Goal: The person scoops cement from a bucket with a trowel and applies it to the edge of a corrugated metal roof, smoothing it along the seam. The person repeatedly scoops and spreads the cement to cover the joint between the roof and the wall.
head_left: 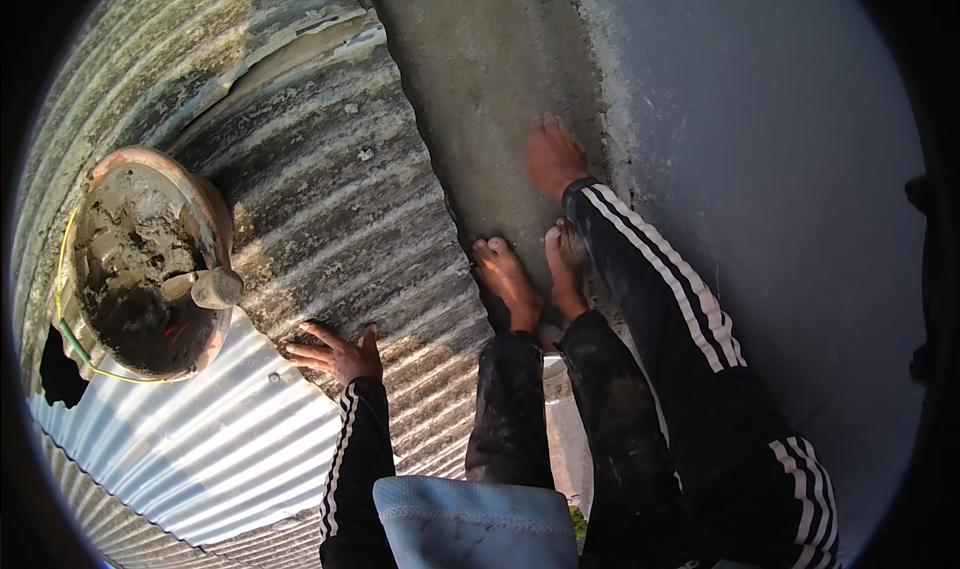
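My left hand (340,356) leans on the corrugated roof sheet (350,209), fingers spread and holding nothing. My right hand (557,157) reaches forward to the grey cement strip (480,79), close to where it meets the smooth wall. Its fingers are bent under, so whatever they may hold is hidden. On the roof at the left sits a round bucket (215,214) of wet grey mortar (140,254). A mortar-coated object with a blunt, rounded end (217,288) rests in it near the right rim; its kind is unclear.
My bare feet (510,281) stand on the cement strip between the roof's ragged edge and the grey-blue wall (770,139). A thin wire handle with a green grip (73,340) hangs at the bucket's left. Shiny metal sheeting (200,439) lies below the bucket.
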`<state>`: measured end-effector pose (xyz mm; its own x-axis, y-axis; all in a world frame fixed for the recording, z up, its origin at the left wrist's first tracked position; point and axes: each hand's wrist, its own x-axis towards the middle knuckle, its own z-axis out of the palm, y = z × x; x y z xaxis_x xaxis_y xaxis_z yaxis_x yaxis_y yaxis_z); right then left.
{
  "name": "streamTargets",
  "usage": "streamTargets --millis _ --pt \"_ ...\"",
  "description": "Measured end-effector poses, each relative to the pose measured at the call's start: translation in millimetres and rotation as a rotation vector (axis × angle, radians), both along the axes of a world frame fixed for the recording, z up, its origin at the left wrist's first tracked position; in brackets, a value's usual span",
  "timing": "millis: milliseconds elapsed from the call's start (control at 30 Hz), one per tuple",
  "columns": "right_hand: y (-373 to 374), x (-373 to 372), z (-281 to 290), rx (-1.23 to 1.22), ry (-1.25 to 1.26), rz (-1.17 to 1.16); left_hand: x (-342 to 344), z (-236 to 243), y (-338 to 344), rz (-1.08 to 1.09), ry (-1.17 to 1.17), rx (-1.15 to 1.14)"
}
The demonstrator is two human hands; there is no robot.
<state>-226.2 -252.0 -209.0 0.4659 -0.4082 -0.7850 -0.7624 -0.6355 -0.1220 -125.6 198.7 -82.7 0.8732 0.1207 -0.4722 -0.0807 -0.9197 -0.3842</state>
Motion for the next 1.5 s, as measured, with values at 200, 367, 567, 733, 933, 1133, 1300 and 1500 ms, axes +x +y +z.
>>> streamTargets --millis 200,367,567,733,933,1133,1300,1500 --pt "107.4 -78.2 5.3 0.351 0.271 0.119 -0.9 2.1 -1.9 0.008 -0.01 -0.036" --pt "124.5 -120.3 34.0 0.309 0.063 -0.017 4.0 13.2 -14.7 0.042 0.03 -0.006" --pt "83.5 -99.9 101.5 0.126 -0.313 -0.341 15.7 35.3 -15.6 0.109 0.143 -0.093" --pt "68.5 41.0 223.9 0.13 -0.733 -0.514 43.9 77.4 -15.6 0.309 -0.026 -0.492" --pt "129.8 187.9 339.6 0.323 -1.147 0.019 140.8 181.9 -20.4 0.521 -0.862 -1.367" --pt "171.3 262.5 333.1 -0.102 -1.018 0.595 263.9 197.8 -25.5 0.314 -0.825 -1.312" --pt "181.9 284.7 337.3 -0.087 -0.931 0.894 276.0 183.3 -37.4 0.451 -0.92 -1.372" --pt "115.4 257.8 391.8 0.127 -0.933 0.65 274.0 182.1 -36.0 0.617 -0.878 -1.57"
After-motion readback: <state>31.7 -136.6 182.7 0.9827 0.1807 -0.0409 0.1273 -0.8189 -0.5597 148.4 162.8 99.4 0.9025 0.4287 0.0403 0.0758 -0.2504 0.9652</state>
